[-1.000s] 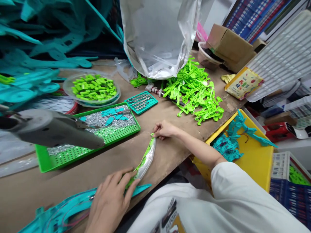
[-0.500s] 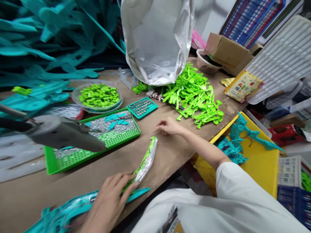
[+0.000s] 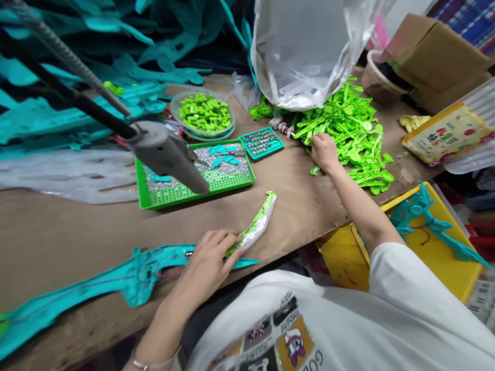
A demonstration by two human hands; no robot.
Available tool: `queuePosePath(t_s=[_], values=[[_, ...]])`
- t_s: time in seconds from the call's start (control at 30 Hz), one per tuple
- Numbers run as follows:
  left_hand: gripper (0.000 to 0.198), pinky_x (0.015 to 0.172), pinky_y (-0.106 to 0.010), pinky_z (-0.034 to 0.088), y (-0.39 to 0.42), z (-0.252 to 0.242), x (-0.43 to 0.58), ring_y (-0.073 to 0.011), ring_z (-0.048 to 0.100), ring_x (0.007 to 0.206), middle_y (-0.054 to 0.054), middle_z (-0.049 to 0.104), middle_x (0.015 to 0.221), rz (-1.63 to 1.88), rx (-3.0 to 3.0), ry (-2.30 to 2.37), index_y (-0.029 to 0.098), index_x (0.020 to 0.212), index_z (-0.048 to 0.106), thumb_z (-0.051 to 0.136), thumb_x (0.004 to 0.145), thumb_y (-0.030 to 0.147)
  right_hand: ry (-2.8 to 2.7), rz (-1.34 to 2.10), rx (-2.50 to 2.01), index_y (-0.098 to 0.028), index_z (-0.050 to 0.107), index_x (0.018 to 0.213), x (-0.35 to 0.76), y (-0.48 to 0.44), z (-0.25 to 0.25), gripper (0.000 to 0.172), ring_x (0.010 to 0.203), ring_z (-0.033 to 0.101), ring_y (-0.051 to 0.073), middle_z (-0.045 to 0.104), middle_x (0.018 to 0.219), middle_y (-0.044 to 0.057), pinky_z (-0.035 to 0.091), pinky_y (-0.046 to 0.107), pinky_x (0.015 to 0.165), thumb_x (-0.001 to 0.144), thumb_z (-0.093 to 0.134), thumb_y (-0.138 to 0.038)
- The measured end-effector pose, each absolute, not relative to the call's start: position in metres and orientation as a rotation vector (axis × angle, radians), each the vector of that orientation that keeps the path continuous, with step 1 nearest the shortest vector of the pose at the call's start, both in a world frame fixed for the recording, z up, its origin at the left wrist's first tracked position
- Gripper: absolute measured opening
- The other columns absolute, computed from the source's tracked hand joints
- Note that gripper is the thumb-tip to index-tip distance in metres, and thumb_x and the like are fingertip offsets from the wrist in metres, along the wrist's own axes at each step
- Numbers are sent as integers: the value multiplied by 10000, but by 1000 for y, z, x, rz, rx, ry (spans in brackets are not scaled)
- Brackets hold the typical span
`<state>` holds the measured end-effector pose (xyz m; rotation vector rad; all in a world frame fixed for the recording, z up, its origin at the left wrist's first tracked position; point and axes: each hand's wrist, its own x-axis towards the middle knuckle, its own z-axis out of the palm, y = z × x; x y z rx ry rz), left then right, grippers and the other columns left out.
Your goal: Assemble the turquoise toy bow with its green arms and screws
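My left hand (image 3: 212, 260) is closed around the lower end of a curved green plastic part with a clear, shiny strip (image 3: 258, 226) along it. Beneath that hand lies a long teal sword-shaped plastic shell (image 3: 96, 281) with thin wires along it. At the left edge of a heap of green plastic parts (image 3: 348, 123), my right hand (image 3: 325, 152) has its fingers curled down. Near those fingertips is a dark rod with a lumpy, wrapped end (image 3: 283, 126). Whether the fingers grip the rod or a green part is hidden.
A grey-bodied tool (image 3: 166, 154) hangs over a green tray (image 3: 193, 193) of small metal pieces. Behind stand a teal tray (image 3: 263, 144) and a bowl of green pieces (image 3: 203, 116). A white sack (image 3: 305, 51) overhangs the heap; a yellow bin (image 3: 444, 242) sits right.
My right hand has moved away from the tip of the green part to the heap's left edge. My left hand stays on its part. The view has shifted, showing more of the teal shell.
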<state>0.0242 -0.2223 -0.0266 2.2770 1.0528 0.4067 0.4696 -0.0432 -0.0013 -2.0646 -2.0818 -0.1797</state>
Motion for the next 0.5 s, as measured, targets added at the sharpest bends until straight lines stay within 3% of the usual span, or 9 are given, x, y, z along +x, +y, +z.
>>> queuePosePath(t_s=[0.17,0.3,0.5], values=[[233,972,-422,457,-225,-24,27,-258,556,1102,-84,663,1174,414,2278,1068,224,1155,653,541,1039,391,-1902,-506,-1812,-144,752,1044,479,-61,33,239,1066,553,215,679,1085,154,464,399,960,949,540,-87],[217,962,-420,462,-226,-18,29,-252,560,1071,-80,662,1132,432,2283,1054,211,1119,647,541,1039,383,-1806,-687,-1570,-257,742,961,457,-111,58,234,1022,583,253,640,981,130,521,467,897,1003,521,-194],[214,945,-419,465,-226,-16,31,-248,567,1050,-84,656,1134,433,2259,1071,203,1089,640,524,1045,377,-2207,-541,-1328,-274,735,856,399,-200,3,159,801,574,216,670,865,66,515,394,712,915,645,-156]])
